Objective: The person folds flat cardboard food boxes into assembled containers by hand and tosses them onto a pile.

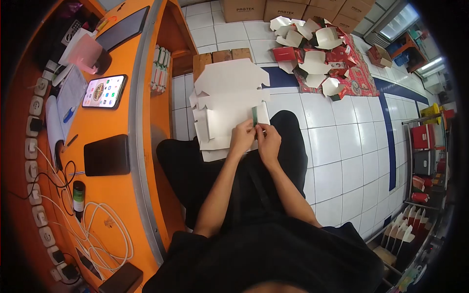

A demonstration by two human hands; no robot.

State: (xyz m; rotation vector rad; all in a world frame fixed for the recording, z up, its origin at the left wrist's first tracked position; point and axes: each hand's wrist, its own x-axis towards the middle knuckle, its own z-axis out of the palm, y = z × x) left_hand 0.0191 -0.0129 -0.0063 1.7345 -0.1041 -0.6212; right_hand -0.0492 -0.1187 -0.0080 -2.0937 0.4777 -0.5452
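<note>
Flat white die-cut cardboard sheets [227,88] lie stacked on a wooden stool [210,58] between the person's knees. Along the right side of the top sheet a flap [263,112] stands folded up, with a narrow green strip [254,116] beside it. My left hand [243,137] has its fingers pressed together at the lower end of this strip. Touching it from the right, my right hand [268,141] pinches the lower edge of the flap. What lies between the fingertips is too small to tell.
An orange counter [117,195] on the left bears a lit phone [104,92], a black box [106,155] and cables. Red and white folded boxes [315,61] lie on a red mat [364,78]. Brown cartons [244,10] stand behind; a rack [422,146] is at right.
</note>
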